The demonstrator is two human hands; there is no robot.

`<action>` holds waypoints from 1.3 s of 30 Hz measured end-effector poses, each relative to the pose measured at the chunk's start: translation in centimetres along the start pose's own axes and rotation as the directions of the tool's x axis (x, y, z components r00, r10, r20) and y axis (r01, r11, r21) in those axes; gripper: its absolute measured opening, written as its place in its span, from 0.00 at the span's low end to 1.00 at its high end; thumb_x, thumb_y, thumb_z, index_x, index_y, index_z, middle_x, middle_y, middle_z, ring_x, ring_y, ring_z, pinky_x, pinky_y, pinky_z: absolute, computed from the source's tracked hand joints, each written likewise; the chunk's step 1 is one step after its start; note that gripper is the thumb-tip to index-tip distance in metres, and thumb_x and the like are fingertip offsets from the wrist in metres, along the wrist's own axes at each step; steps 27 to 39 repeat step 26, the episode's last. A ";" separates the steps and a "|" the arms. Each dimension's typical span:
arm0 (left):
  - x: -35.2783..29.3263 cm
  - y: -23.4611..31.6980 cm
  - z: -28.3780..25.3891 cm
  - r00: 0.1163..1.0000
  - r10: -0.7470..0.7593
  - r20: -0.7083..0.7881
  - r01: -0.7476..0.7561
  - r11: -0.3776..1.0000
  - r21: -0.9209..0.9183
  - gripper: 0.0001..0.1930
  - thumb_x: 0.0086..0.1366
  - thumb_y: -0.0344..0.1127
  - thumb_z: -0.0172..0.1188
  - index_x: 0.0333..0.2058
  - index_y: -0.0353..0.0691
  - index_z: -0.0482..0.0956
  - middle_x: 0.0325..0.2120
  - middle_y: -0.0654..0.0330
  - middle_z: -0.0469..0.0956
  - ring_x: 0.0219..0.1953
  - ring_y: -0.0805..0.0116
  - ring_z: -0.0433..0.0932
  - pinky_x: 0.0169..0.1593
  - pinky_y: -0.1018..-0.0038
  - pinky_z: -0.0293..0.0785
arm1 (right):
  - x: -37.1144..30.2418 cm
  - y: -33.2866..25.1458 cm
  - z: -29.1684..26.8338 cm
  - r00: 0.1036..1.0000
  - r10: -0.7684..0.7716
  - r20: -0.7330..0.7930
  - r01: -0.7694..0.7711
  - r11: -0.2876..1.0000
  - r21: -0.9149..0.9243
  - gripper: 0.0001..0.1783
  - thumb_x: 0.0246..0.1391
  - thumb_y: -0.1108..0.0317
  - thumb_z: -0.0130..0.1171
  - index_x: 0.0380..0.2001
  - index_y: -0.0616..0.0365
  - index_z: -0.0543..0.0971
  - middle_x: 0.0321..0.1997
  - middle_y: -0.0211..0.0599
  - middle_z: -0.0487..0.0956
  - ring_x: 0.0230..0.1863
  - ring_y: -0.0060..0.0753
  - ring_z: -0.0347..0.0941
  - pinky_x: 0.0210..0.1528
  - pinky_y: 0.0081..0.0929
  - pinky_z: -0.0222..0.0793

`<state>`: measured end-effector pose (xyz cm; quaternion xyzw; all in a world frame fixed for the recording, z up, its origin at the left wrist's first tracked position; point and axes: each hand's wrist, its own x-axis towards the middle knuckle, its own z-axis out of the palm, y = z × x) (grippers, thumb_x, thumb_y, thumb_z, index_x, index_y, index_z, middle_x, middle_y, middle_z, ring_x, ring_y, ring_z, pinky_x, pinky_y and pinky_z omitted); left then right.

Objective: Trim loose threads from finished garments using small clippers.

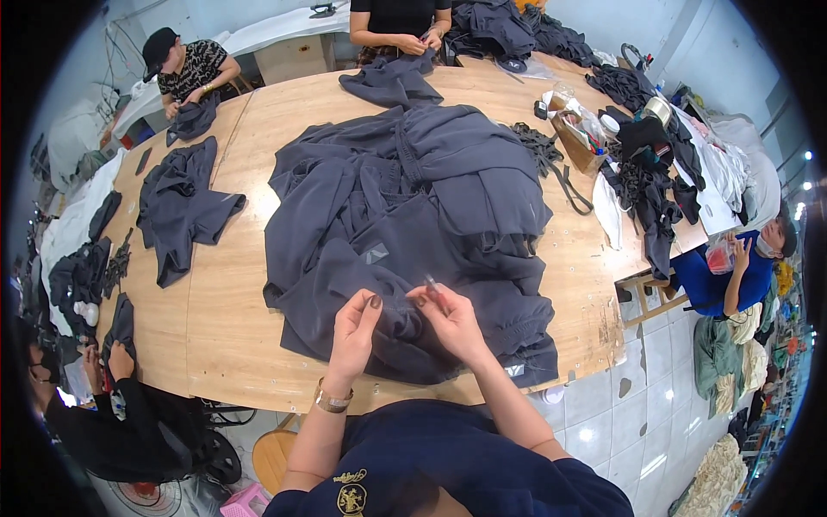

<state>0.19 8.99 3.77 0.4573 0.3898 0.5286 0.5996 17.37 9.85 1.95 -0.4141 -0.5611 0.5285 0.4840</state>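
My left hand (355, 333) is closed, thumb against fingers, on the near part of a dark grey garment (332, 284). The garment carries a small pale angular mark and lies on top of the heap in front of me. Just to the right, my right hand (454, 326) is closed around a small slim tool (432, 285) with a greyish tip and a reddish part; blur hides its exact kind. Its fingertips are also close to the raised cloth. Beneath both hands spreads a large heap of similar dark grey garments (482, 185), some with gathered elastic waistbands.
Around the wooden table (228, 336), three people handle dark cloth. Another dark garment (185, 207) lies to the left. At right are black straps (573, 189), a box of supplies (579, 142) and piled black cloth (650, 185). A person in blue sits beyond the right edge.
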 end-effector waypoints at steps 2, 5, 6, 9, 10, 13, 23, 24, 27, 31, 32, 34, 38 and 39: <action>0.0 -0.1 0.0 1.000 0.020 -0.006 -0.021 1.000 -0.007 0.09 0.69 0.33 0.49 0.29 0.38 0.69 0.23 0.76 0.63 0.27 0.89 0.57 0.30 0.87 0.54 | 0.1 -0.4 0.0 0.992 0.096 -0.087 -0.086 0.990 0.113 0.11 0.61 0.68 0.52 0.38 0.66 0.78 0.33 0.25 0.77 0.36 0.14 0.67 0.40 0.14 0.62; 0.1 -0.4 0.0 0.999 0.051 0.005 -0.051 0.999 0.004 0.06 0.68 0.31 0.50 0.31 0.38 0.70 0.24 0.76 0.64 0.27 0.89 0.58 0.30 0.88 0.55 | 0.3 -1.2 0.2 0.989 0.130 -0.072 -0.119 0.982 0.149 0.10 0.59 0.69 0.54 0.38 0.66 0.79 0.33 0.27 0.78 0.35 0.15 0.69 0.41 0.15 0.64; 0.1 -0.4 0.1 0.999 0.052 0.006 -0.052 0.999 0.003 0.06 0.68 0.31 0.50 0.31 0.38 0.70 0.24 0.76 0.64 0.27 0.89 0.58 0.30 0.88 0.55 | 0.4 -1.5 0.2 0.990 0.128 -0.059 -0.119 0.983 0.138 0.10 0.58 0.69 0.55 0.37 0.66 0.79 0.33 0.27 0.78 0.35 0.15 0.70 0.41 0.16 0.65; 0.0 -0.1 0.1 0.998 0.057 0.022 -0.057 0.998 0.004 0.03 0.67 0.28 0.51 0.33 0.37 0.70 0.25 0.75 0.65 0.27 0.89 0.59 0.30 0.88 0.56 | 0.7 -2.3 0.3 0.986 0.156 0.058 -0.159 0.986 0.053 0.07 0.56 0.72 0.57 0.34 0.66 0.79 0.34 0.29 0.79 0.36 0.16 0.71 0.42 0.17 0.66; -0.1 -0.2 0.0 0.998 0.055 0.016 -0.055 0.998 0.000 0.02 0.67 0.27 0.51 0.34 0.37 0.70 0.25 0.75 0.66 0.27 0.89 0.59 0.30 0.88 0.56 | 0.8 -2.1 0.4 0.986 0.155 0.066 -0.159 0.986 0.052 0.07 0.56 0.72 0.57 0.34 0.66 0.79 0.34 0.29 0.79 0.36 0.16 0.71 0.42 0.17 0.66; -0.4 -0.5 -0.6 0.998 0.051 -0.030 -0.052 0.999 -0.018 0.01 0.66 0.26 0.51 0.35 0.37 0.71 0.26 0.74 0.67 0.27 0.90 0.60 0.30 0.89 0.56 | 0.8 -1.8 1.0 0.997 0.066 0.030 -0.069 0.985 0.156 0.04 0.52 0.76 0.59 0.32 0.66 0.79 0.35 0.31 0.78 0.36 0.18 0.71 0.41 0.17 0.67; 0.5 -0.3 0.3 0.997 0.030 -0.068 -0.034 0.998 -0.051 0.07 0.66 0.25 0.50 0.42 0.36 0.71 0.27 0.73 0.68 0.24 0.91 0.58 0.26 0.89 0.53 | -1.1 -4.2 0.1 0.988 -0.155 0.027 0.157 0.986 -0.062 0.02 0.48 0.83 0.57 0.27 0.67 0.76 0.34 0.36 0.76 0.33 0.20 0.72 0.35 0.16 0.67; 0.7 -0.3 0.3 0.997 0.030 -0.067 -0.034 0.998 -0.055 0.07 0.66 0.25 0.50 0.42 0.36 0.71 0.27 0.73 0.68 0.24 0.91 0.58 0.26 0.89 0.53 | -1.4 -4.4 -0.1 0.986 -0.161 0.051 0.158 0.985 0.066 0.02 0.48 0.84 0.57 0.26 0.67 0.76 0.34 0.37 0.76 0.33 0.20 0.72 0.34 0.15 0.67; 0.8 -0.5 -0.3 0.998 0.050 -0.023 -0.049 0.998 0.042 0.09 0.67 0.25 0.49 0.45 0.37 0.71 0.27 0.74 0.69 0.24 0.91 0.59 0.27 0.90 0.55 | -1.9 -3.5 -1.2 0.989 -0.136 0.053 0.128 0.982 0.142 0.05 0.46 0.83 0.58 0.24 0.62 0.78 0.30 0.31 0.75 0.30 0.16 0.70 0.30 0.16 0.65; 0.8 -0.5 -0.3 0.998 0.050 -0.023 -0.049 0.998 0.042 0.09 0.67 0.25 0.49 0.45 0.37 0.71 0.27 0.74 0.69 0.24 0.91 0.59 0.27 0.90 0.55 | -1.9 -3.5 -1.2 0.989 -0.136 0.053 0.128 0.982 0.142 0.05 0.46 0.83 0.58 0.24 0.62 0.78 0.30 0.31 0.75 0.30 0.16 0.70 0.30 0.16 0.65; 0.8 -0.5 -0.3 0.998 0.050 -0.023 -0.049 0.998 0.042 0.09 0.67 0.25 0.49 0.45 0.37 0.71 0.27 0.74 0.69 0.24 0.91 0.59 0.27 0.90 0.55 | -1.9 -3.5 -1.2 0.989 -0.136 0.053 0.128 0.982 0.142 0.05 0.46 0.83 0.58 0.24 0.62 0.78 0.30 0.31 0.75 0.30 0.16 0.70 0.30 0.16 0.65; 0.8 -0.5 -0.3 0.998 0.050 -0.023 -0.049 0.998 0.042 0.09 0.67 0.25 0.49 0.45 0.37 0.71 0.27 0.74 0.69 0.24 0.91 0.59 0.27 0.90 0.55 | -1.9 -3.5 -1.2 0.989 -0.136 0.053 0.128 0.982 0.142 0.05 0.46 0.83 0.58 0.24 0.62 0.78 0.30 0.31 0.75 0.30 0.16 0.70 0.30 0.16 0.65; 0.8 -0.5 -0.3 0.998 0.050 -0.023 -0.049 0.998 0.042 0.09 0.67 0.25 0.49 0.45 0.37 0.71 0.27 0.74 0.69 0.24 0.91 0.59 0.27 0.90 0.55 | -1.9 -3.5 -1.2 0.989 -0.136 0.053 0.128 0.982 0.142 0.05 0.46 0.83 0.58 0.24 0.62 0.78 0.30 0.31 0.75 0.30 0.16 0.70 0.30 0.16 0.65; 0.8 -0.5 -0.3 0.998 0.050 -0.023 -0.049 0.998 0.042 0.09 0.67 0.25 0.49 0.45 0.37 0.71 0.27 0.74 0.69 0.24 0.91 0.59 0.27 0.90 0.55 | -1.9 -3.5 -1.2 0.989 -0.136 0.053 0.128 0.982 0.142 0.05 0.46 0.83 0.58 0.24 0.62 0.78 0.30 0.31 0.75 0.30 0.16 0.70 0.30 0.16 0.65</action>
